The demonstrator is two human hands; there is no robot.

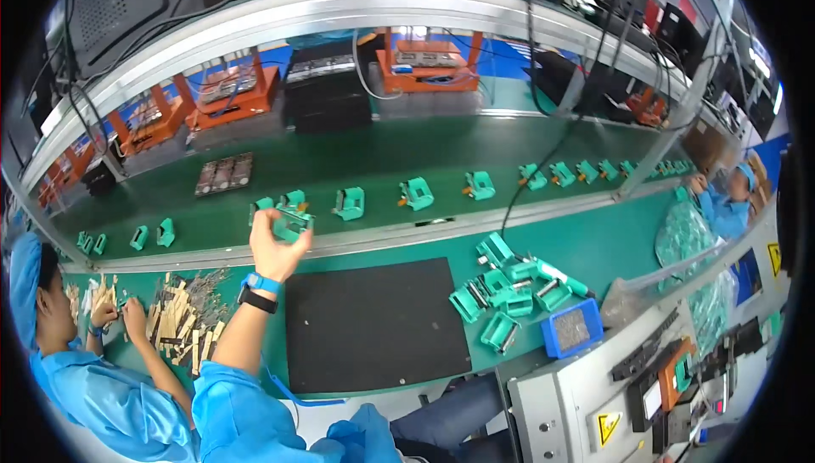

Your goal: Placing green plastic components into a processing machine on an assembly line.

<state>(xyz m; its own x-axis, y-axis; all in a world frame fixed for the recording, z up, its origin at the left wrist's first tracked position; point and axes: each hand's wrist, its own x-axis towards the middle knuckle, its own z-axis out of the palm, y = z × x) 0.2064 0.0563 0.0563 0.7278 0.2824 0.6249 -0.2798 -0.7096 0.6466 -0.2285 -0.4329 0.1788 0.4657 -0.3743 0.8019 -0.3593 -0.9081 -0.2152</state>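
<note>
My left hand (pixel 276 251) reaches forward over the near edge of the green conveyor belt, its fingers pinched on a green plastic housing (pixel 295 225). Another green housing (pixel 293 200) is right behind it, partly covered by the held one. A black band and a blue strap circle my left wrist. Of my right side only a blue sleeve (pixel 361 433) shows at the bottom; the hand itself is out of sight. In front of me a black mat (pixel 373 327) lies on the green bench. A pile of green housings (pixel 501 289) sits right of it.
A blue tray (pixel 560 346) of small metal parts and a teal handheld driver (pixel 560 278) lie by the pile. Housings line the belt, with circuit boards (pixel 225 173) farther left. A co-worker (pixel 93 378) sits left beside scattered strips (pixel 182 314). A cable (pixel 528 179) hangs down.
</note>
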